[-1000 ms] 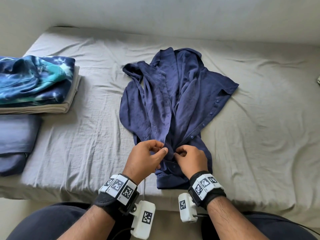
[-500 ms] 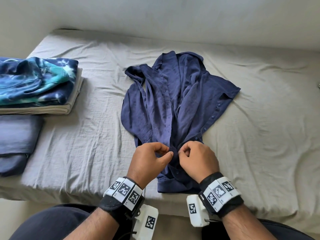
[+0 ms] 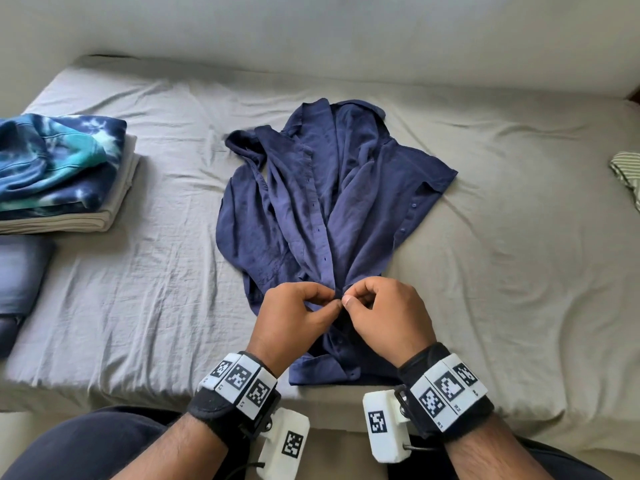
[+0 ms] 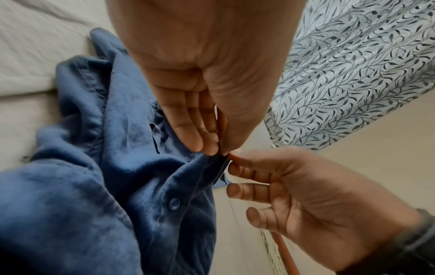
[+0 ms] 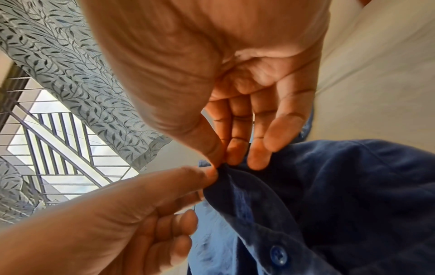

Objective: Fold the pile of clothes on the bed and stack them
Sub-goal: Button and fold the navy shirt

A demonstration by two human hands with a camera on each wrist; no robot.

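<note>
Raised slightly, both hands [image 3: 341, 308] pinch shirt placket [image 3: 320, 233].

From my remote feed: a leaf-patterned grey curtain [image 5: 70, 78] hanging beside a barred window [image 5: 54, 141], a plain pale wall [image 3: 311, 26] behind the bed; marker-tagged wristbands [image 3: 239, 381], dark trousers [image 3: 86, 441] at frame bottom

A shirt [image 3: 322, 209] lay mid-bed [image 3: 502, 271], collar toward the far side. At its near end the left hand [image 3: 294, 318] and right hand [image 3: 384, 313] met over its front. A folded stack [image 3: 59, 174] sat far left, another folded garment [image 3: 20, 271] nearer, a crumpled garment [image 3: 627, 174] at the right edge.
</note>
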